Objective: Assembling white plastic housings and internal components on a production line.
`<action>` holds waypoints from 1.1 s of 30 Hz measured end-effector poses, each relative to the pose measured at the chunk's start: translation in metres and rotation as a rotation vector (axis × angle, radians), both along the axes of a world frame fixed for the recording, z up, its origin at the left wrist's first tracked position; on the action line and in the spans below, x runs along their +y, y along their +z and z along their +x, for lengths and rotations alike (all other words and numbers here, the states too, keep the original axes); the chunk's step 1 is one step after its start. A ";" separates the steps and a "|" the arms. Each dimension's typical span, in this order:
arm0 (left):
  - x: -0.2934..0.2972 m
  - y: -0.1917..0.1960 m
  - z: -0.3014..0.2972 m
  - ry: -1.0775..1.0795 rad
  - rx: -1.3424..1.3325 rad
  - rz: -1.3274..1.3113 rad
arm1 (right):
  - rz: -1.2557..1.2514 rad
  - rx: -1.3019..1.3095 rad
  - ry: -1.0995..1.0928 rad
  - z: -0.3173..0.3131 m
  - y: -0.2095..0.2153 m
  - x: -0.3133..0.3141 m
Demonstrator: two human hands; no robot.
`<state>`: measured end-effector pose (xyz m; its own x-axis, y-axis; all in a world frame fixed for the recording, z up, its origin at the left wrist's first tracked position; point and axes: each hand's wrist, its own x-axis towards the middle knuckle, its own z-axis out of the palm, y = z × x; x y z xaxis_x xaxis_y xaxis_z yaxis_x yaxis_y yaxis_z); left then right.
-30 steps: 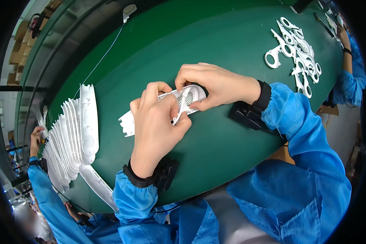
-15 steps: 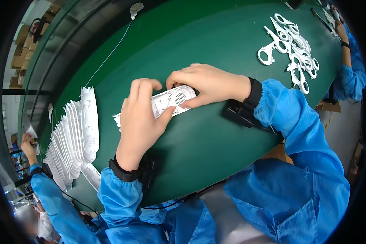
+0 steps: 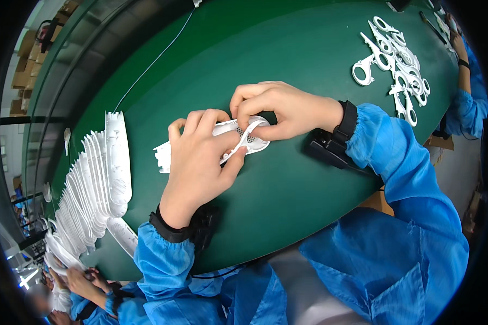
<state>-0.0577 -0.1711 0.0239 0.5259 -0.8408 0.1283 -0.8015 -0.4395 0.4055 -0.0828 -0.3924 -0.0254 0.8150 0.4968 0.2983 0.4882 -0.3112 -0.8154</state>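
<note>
A long white plastic shell with a perforated round patch lies across the middle of the green table. My left hand is closed over the shell's middle, its thumb and index finger also at the low end of a curved white plastic piece. That piece stands tilted up above the shell's perforated end. Between thumb and bent fingers, my right hand pinches the curved piece's upper part. My left fingers hide much of the shell.
Many white shells stand nested in a row on the left. White ring-ended plastic parts lie heaped at the far right of the green table. A thin cable runs along the back. Co-workers' hands show lower left and at the right edge.
The curved white piece now shows raised over the shell, with my right fingers pinching it. My left hand has moved slightly right. At left, a co-worker's hand has moved lower.
</note>
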 end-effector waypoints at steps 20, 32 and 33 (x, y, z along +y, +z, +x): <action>-0.019 0.024 -0.006 0.304 0.132 0.353 | -0.302 0.005 -0.096 -0.005 0.003 0.010; -0.011 0.005 -0.004 0.256 0.125 0.232 | -0.229 -0.126 -0.130 0.006 0.011 0.012; -0.006 0.003 -0.009 0.350 -0.031 0.089 | -0.201 -0.066 -0.172 0.009 0.009 0.013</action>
